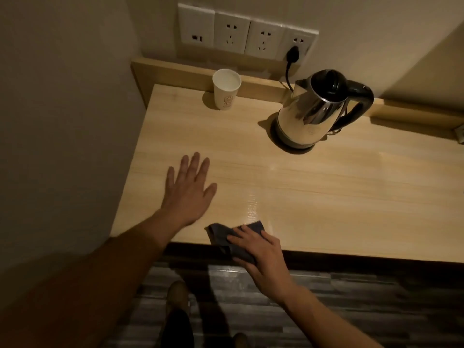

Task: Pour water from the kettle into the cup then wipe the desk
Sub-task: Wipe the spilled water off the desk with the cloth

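Note:
A white paper cup (226, 89) stands upright at the back left of the wooden desk (326, 192). A steel kettle (311, 109) with a black lid and handle sits on its base at the back right, plugged into the wall. My right hand (261, 254) presses a dark cloth (226, 237) onto the desk's front edge, part of the cloth hanging over it. A wet shine lies on the wood just beyond the cloth. My left hand (188, 189) rests flat on the desk to the left, fingers spread, holding nothing.
A row of wall sockets (246, 33) runs above the desk, with the kettle's black plug (292, 55) in the rightmost one. A wall (62, 121) borders the desk on the left. My shoes show on the dark floor (326, 297) below the front edge.

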`<state>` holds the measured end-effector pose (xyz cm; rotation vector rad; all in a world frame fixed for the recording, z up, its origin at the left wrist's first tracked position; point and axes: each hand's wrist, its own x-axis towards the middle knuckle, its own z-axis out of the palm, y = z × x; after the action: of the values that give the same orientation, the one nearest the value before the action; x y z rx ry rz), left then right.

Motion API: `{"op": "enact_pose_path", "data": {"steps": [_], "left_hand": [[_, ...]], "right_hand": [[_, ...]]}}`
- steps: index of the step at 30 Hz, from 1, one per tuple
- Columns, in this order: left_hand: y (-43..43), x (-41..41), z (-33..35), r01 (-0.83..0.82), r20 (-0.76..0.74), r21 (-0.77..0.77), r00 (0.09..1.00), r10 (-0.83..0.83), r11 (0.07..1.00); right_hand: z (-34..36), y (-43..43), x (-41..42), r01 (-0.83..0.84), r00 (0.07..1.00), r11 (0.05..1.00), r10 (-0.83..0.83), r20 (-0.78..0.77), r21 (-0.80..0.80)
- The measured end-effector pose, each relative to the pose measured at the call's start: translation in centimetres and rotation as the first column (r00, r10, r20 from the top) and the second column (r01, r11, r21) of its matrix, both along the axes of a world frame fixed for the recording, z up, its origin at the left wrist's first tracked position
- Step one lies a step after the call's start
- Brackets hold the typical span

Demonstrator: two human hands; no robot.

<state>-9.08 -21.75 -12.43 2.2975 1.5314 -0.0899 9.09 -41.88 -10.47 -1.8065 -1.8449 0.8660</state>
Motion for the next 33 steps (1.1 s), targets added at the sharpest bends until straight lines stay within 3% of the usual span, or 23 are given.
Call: {"op": "enact_pose_path", "data": {"steps": [2,4,6,9,11,13,15,17,18,20,33], "left_hand": [[-0.5,1.4,-0.5,-0.007,-0.017,-0.006,1.000,0.007,1.000],[-0.7,2.0,-1.1,-0.001,-0.074,0.046,0.997,0.004,0.999],[-0.8,2.0,-1.6,0.012,-0.103,0.090,0.995,-0.003,0.996],[-0.9,2.1,-1.8,0.016,-0.086,0.119,0.996,-0.006,0.993],[-1.0,2.1,-1.7,0.020,-0.071,0.131,0.997,-0.010,0.991],[-1.1,2.1,-1.7,0.023,-0.062,0.140,0.998,-0.014,0.990],[-1.0,2.0,-1.6,0.027,-0.070,0.140,0.997,-0.017,0.990],[-1.0,2.1,-1.6,0.025,-0.078,0.133,0.997,-0.015,0.991],[-1.0,2.2,-1.7,0.020,-0.083,0.133,0.996,-0.009,0.991],[-1.0,2.3,-1.7,0.012,-0.106,0.142,0.994,0.003,0.990],[-0.7,2.4,-2.4,-0.016,-0.097,0.170,0.995,0.033,0.985]], "right_hand": [[1.8,-0.3,0.3,0.089,0.965,0.987,-0.118,-0.232,-0.131],[4.4,0.9,1.4,0.167,0.855,0.950,-0.272,-0.442,-0.262],[6.7,3.3,3.1,0.283,0.758,0.905,-0.414,-0.504,-0.318],[8.7,9.2,5.5,0.429,0.789,0.886,-0.462,-0.405,-0.176],[8.7,13.7,6.9,0.428,0.839,0.903,-0.412,-0.354,-0.036],[7.5,18.1,8.3,0.315,0.931,0.944,-0.288,-0.223,0.099],[5.2,21.9,9.4,0.098,0.991,0.984,-0.111,0.079,0.150],[3.0,24.2,9.5,-0.094,0.937,0.995,0.077,0.341,0.034],[2.0,24.6,9.3,-0.135,0.904,0.990,0.143,0.402,-0.048],[0.3,24.5,9.2,-0.146,0.886,0.983,0.178,0.428,-0.108],[-1.7,15.7,9.3,-0.095,0.896,0.995,0.082,0.437,0.007]]}}
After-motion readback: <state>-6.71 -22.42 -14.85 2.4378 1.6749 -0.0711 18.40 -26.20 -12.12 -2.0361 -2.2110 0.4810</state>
